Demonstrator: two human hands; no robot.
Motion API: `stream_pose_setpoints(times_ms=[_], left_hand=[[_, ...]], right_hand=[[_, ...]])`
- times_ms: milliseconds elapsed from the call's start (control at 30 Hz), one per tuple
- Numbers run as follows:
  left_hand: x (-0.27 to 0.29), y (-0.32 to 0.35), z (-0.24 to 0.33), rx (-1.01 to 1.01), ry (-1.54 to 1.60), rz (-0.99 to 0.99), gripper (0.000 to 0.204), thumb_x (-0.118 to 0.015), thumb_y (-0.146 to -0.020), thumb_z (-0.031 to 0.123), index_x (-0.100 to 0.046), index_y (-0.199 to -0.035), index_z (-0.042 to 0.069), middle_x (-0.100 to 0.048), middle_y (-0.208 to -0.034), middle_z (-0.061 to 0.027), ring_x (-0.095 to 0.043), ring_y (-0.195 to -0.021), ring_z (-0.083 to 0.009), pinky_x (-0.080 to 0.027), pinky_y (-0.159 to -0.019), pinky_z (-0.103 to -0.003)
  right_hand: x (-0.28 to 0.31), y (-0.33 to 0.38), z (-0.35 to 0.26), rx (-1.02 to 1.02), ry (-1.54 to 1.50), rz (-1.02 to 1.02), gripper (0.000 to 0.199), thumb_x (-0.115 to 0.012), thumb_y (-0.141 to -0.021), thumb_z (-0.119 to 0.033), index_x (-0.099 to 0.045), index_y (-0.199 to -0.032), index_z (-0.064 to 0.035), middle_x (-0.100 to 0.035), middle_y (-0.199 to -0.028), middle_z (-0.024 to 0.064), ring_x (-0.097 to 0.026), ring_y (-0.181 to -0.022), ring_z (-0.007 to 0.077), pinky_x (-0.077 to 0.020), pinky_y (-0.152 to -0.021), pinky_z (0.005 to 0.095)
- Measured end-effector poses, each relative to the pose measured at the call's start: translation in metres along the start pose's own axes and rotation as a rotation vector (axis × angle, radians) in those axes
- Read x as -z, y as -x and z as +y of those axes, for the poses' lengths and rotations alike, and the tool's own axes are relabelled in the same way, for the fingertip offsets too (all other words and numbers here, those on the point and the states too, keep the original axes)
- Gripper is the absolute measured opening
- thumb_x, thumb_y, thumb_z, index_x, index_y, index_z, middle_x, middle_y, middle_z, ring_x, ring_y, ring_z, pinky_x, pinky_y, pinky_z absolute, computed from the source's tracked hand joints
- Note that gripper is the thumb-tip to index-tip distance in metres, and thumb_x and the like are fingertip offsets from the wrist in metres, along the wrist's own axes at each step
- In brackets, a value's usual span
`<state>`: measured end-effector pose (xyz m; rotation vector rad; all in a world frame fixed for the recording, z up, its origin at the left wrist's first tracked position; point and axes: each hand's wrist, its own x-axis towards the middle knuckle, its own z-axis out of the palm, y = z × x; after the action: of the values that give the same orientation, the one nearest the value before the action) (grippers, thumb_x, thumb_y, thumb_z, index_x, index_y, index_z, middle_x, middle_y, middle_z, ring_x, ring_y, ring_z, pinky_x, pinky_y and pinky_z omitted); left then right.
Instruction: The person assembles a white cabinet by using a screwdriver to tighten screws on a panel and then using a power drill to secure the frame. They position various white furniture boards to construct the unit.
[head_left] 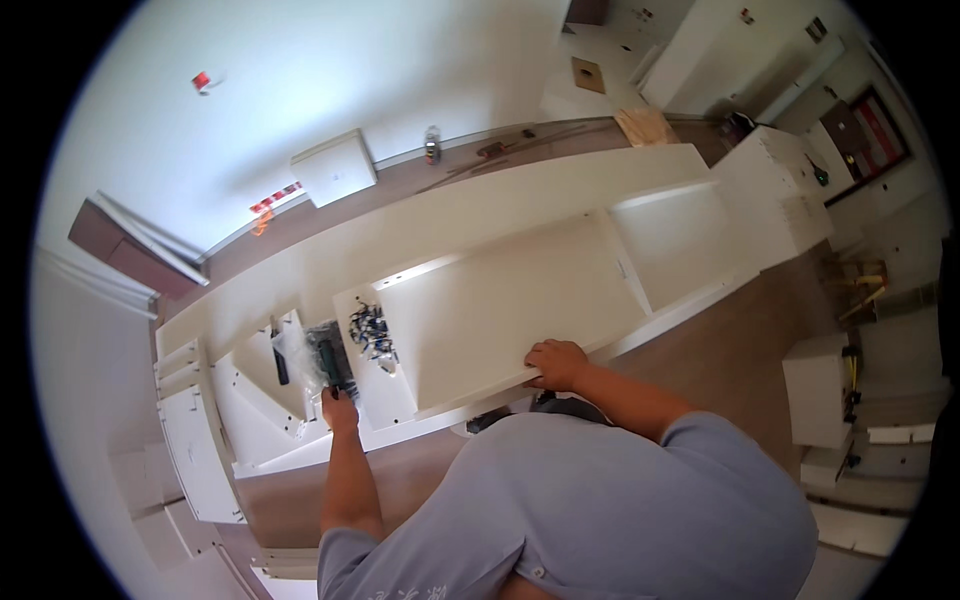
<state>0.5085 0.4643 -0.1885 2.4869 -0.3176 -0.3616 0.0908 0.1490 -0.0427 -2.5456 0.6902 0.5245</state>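
Observation:
A white cabinet carcass [500,310] lies on its back before me, with a divider [622,262] across its right part. My right hand [557,364] rests at the near side panel [470,400], fingers curled over its edge. At the left, my left hand [340,410] is closed round the near end of a dark green and black tool [330,362], whose exact kind I cannot make out. The tool lies by a clear plastic bag [298,352]. A pile of small metal fittings [371,335] sits on the white end panel [398,392] just right of it.
A long white board [450,210] lies beyond the carcass. White panels [200,440] stand at the left. A white box-like unit [770,195] is at the far right, and a yellow-framed stand [860,285] nearer. A white panel [335,168] leans against the wall.

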Motion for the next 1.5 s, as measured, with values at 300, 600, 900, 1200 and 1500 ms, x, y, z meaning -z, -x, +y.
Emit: stream_pose_setpoints(times_ms=[300,600,900,1200,1500], left_hand=[[0.008,0.021,0.021,-0.181,-0.114,-0.066,0.036,-0.071,-0.09,0.018,-0.068,-0.122,0.001,-0.072,-0.109,-0.0237,-0.069,-0.099,-0.0437,-0.054,-0.09,-0.05],[0.014,0.179,0.143,-0.414,0.097,0.106,0.047,-0.08,-0.089,0.013,-0.062,-0.132,0.005,-0.064,-0.131,-0.0137,-0.059,-0.125,-0.033,-0.05,-0.102,-0.043],[-0.105,0.269,0.289,-0.674,-0.622,-0.377,0.034,-0.08,-0.085,0.039,-0.07,-0.105,0.014,-0.072,-0.111,-0.0056,-0.067,-0.113,-0.0275,-0.048,-0.099,-0.049],[-0.081,0.291,0.304,-0.712,-0.613,-0.403,0.033,-0.081,-0.084,0.04,-0.072,-0.103,0.015,-0.073,-0.103,-0.0047,-0.069,-0.105,-0.0291,-0.051,-0.091,-0.046],[0.051,0.323,0.439,-0.851,-0.385,-0.385,0.042,-0.087,-0.077,0.044,-0.072,-0.095,0.009,-0.072,-0.09,-0.0083,-0.071,-0.088,-0.0343,-0.055,-0.075,-0.046]], right_hand=[[-0.002,-0.003,0.011,0.024,-0.046,0.018,0.046,-0.075,-0.087,-0.049,-0.071,-0.119,-0.0164,-0.066,-0.127,0.0051,-0.061,-0.124,0.0284,-0.0533,-0.1,0.0461],[0.018,0.079,0.164,0.152,-0.209,0.729,0.057,-0.085,-0.079,-0.035,-0.064,-0.125,-0.0081,-0.063,-0.135,0.015,-0.056,-0.13,0.0366,-0.0421,-0.112,0.05],[0.039,0.142,0.33,-0.023,0.059,0.265,0.035,-0.083,-0.08,-0.03,-0.073,-0.108,-0.0102,-0.072,-0.11,0.0131,-0.065,-0.11,0.0348,-0.0497,-0.093,0.0485],[0.057,0.174,0.338,0.107,0.061,0.303,0.026,-0.082,-0.081,-0.032,-0.076,-0.096,-0.0116,-0.073,-0.093,0.0091,-0.07,-0.093,0.0338,-0.0527,-0.082,0.0475],[0.226,0.252,0.327,0.226,0.035,0.359,0.04,-0.085,-0.077,-0.039,-0.072,-0.088,-0.0038,-0.071,-0.086,0.0157,-0.068,-0.08,0.0377,-0.0533,-0.075,0.0469]])
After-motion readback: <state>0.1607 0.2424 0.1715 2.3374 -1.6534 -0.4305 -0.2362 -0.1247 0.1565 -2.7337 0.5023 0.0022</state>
